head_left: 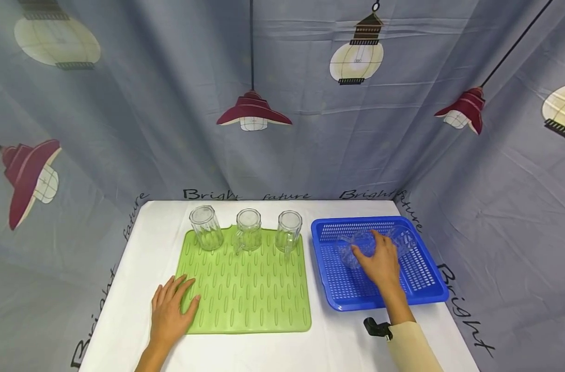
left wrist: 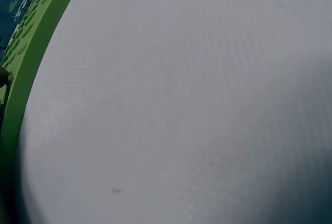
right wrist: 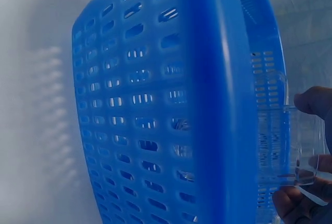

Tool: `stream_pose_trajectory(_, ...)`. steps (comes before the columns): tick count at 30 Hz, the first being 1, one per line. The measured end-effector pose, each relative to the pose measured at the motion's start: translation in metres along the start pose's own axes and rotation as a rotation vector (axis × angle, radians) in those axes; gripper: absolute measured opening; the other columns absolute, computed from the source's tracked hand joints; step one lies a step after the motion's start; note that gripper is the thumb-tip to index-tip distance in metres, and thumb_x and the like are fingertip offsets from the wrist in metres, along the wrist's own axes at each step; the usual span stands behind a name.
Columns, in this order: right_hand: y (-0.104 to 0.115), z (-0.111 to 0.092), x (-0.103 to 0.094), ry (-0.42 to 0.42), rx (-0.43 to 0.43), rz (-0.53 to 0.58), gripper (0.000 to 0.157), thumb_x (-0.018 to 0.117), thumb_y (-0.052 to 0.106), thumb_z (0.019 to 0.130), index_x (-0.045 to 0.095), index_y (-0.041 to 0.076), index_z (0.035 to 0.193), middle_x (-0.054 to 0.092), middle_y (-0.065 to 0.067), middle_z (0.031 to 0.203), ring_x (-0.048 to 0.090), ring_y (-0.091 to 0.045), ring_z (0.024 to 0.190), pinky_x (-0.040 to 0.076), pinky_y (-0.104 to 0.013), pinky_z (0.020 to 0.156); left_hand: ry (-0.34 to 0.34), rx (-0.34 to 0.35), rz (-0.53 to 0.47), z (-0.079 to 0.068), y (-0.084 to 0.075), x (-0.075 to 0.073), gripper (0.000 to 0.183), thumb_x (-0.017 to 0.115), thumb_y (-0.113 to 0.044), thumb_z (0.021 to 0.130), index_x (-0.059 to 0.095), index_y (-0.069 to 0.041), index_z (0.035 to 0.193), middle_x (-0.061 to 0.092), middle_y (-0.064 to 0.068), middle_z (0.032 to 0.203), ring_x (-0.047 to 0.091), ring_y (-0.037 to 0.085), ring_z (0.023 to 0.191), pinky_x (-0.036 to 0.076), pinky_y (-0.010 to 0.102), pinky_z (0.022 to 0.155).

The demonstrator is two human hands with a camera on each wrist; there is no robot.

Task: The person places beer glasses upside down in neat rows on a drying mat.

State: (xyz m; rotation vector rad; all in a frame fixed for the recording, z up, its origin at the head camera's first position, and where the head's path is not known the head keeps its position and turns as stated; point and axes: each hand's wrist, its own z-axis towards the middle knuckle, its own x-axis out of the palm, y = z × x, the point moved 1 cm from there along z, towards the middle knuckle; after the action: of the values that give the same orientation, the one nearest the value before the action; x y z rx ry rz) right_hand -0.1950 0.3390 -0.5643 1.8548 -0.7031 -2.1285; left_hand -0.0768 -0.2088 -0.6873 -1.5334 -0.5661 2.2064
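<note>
Nearest the head camera, a beige sleeve (head_left: 413,347) with a black fitting (head_left: 377,328) at its cuff led to the right hand (head_left: 382,262), which reached down into a blue basket (head_left: 347,306). Its thumb and fingers stood apart on opposite sides of a clear glass (right wrist: 288,146) inside the basket and gripped it, presumably because such a span held the smooth wall from two sides. The left hand (head_left: 171,310) rested at the near left part of a green mat (head_left: 250,289), its fingers loosely spread and pinching nothing, perhaps to steady the mat on the white worktop (head_left: 338,343).

Along the mat's far edge stood a left glass (head_left: 208,232), a middle glass (head_left: 249,230) and a right glass (head_left: 289,230), spaced well apart, probably so that they would not knock together. Handles showed on the last two, turned toward the person. What those three held, if anything, could not be told. The basket, slotted in its floor and walls, also contained another glass (head_left: 403,240) toward its far right corner; overlapping transparent shapes left the full count uncertain.
</note>
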Motion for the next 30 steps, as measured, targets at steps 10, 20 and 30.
stream_pose_trajectory(10, -0.0005, 0.0004, 0.0018, -0.034, 0.01, 0.029, 0.085, 0.076, 0.044, 0.098, 0.041, 0.003, 0.163, 0.045, -0.034, 0.158, 0.044, -0.055, 0.143, 0.044, -0.074, 0.115, 0.005, 0.003, 0.003, 0.0001, -0.0011, -0.0008, 0.05, 0.081, -0.028, 0.093, 0.068, -0.015, 0.14, 0.061, 0.018, 0.153, 0.042, 0.049, 0.15, 0.022, 0.07, 0.128)
stream_pose_trajectory(20, 0.0018, -0.0037, 0.0014, -0.055, 0.016, 0.046, 0.083, 0.078, 0.042, 0.098, 0.042, 0.003, 0.162, 0.044, -0.035, 0.159, 0.044, -0.054, 0.144, 0.043, -0.073, 0.116, -0.001, 0.01, 0.003, -0.0001, 0.0005, -0.0012, 0.05, 0.081, -0.028, 0.094, 0.068, -0.015, 0.14, 0.061, 0.018, 0.153, 0.042, 0.049, 0.15, 0.023, 0.07, 0.128)
stream_pose_trajectory(30, 0.0038, -0.0077, -0.0041, -0.109, 0.008, 0.043, 0.082, 0.079, 0.042, 0.095, 0.046, 0.003, 0.16, 0.048, -0.033, 0.156, 0.045, -0.049, 0.137, 0.047, -0.07, 0.109, -0.005, 0.011, 0.004, -0.0009, 0.0022, 0.0006, 0.05, 0.081, -0.029, 0.093, 0.068, -0.016, 0.14, 0.061, 0.018, 0.152, 0.042, 0.049, 0.15, 0.023, 0.07, 0.127)
